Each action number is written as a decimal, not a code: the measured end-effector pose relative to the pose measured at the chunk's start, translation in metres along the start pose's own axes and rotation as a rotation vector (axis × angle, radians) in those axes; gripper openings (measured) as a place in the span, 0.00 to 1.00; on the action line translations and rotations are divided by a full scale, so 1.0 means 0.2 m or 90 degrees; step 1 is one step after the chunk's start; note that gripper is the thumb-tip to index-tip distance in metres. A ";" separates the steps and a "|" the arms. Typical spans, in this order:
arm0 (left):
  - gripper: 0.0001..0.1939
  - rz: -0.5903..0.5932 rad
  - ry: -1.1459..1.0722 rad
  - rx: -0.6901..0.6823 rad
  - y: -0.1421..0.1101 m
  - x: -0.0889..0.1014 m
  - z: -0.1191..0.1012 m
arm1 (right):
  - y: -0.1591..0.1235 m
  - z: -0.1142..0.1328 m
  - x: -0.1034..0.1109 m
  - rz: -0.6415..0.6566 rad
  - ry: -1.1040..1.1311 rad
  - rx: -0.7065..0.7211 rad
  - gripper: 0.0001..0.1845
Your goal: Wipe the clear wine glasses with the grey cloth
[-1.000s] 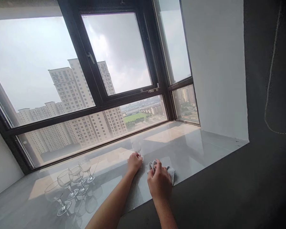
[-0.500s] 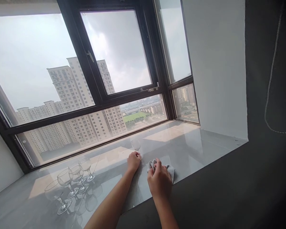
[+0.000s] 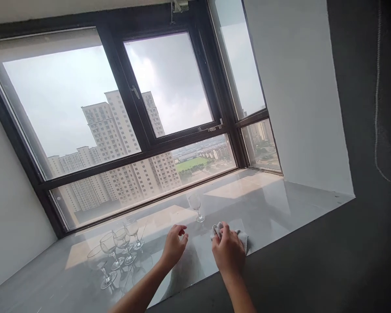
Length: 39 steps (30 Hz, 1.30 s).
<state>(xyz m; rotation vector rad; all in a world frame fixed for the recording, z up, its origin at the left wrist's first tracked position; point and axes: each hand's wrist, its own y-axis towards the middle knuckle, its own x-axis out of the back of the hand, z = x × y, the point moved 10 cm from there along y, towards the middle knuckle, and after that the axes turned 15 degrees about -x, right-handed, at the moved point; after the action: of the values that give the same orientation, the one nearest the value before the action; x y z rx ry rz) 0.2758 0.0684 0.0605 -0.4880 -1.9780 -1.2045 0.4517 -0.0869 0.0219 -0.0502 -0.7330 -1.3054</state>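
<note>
Holding the left hand (image 3: 176, 244) half open, with fingers loosely curved, near and to the left of one clear, stemmed glass goblet (image 3: 196, 207), keeping just apart from it. Pinching one bunched, pale grey cloth (image 3: 243, 239) between thumb and fingers of the right hand (image 3: 228, 250), near the front edge of a glossy grey sill (image 3: 267, 215). Showing the goblet standing on its foot, bowl up, long axis vertical, toward the sill's far side. Counting at least four similar clear glass goblets (image 3: 121, 238) clustering upright at left, overlapping too closely for a sure total.
</note>
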 end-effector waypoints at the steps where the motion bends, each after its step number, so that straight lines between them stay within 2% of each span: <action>1: 0.12 0.011 0.007 -0.040 -0.09 0.08 -0.03 | 0.00 0.00 -0.01 0.003 -0.005 0.003 0.20; 4: 0.14 0.053 0.081 -0.118 -0.37 0.31 -0.03 | 0.00 0.00 -0.03 0.017 -0.012 0.014 0.20; 6: 0.12 0.057 0.141 -0.109 -0.53 0.46 0.04 | 0.00 -0.01 -0.05 0.024 -0.012 0.023 0.20; 9: 0.11 0.023 0.181 -0.004 -0.70 0.68 0.24 | 0.00 -0.03 -0.08 0.034 -0.030 0.032 0.21; 12: 0.11 -0.024 0.229 0.126 -0.82 0.89 0.46 | 0.01 -0.05 -0.11 0.044 -0.039 0.038 0.21; 15: 0.10 -0.046 0.252 0.271 -0.91 1.03 0.66 | 0.01 -0.04 -0.12 0.054 -0.034 0.056 0.20; 17: 0.09 -0.045 0.227 0.353 -0.96 1.06 0.77 | 0.01 -0.04 -0.12 0.058 -0.034 0.059 0.20; 20: 0.07 -0.045 0.174 0.434 -1.00 1.04 0.90 | 0.01 -0.04 -0.10 0.057 -0.033 0.055 0.20; 26: 0.07 -0.037 0.148 0.486 -1.02 0.95 1.04 | 0.00 -0.03 -0.07 0.055 -0.027 0.070 0.20; 32: 0.04 -0.024 0.139 0.457 -1.00 0.91 1.08 | 0.00 -0.03 -0.06 0.039 -0.024 0.059 0.19; 39: 0.06 -0.043 0.151 0.408 -1.01 0.91 1.03 | 0.00 -0.02 -0.06 0.046 -0.042 0.045 0.19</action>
<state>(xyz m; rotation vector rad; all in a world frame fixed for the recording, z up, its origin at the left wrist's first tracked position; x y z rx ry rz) -0.0558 0.1398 0.0254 0.0464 -2.0381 -0.5716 0.4526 -0.0792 0.0130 -0.0633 -0.8262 -1.2123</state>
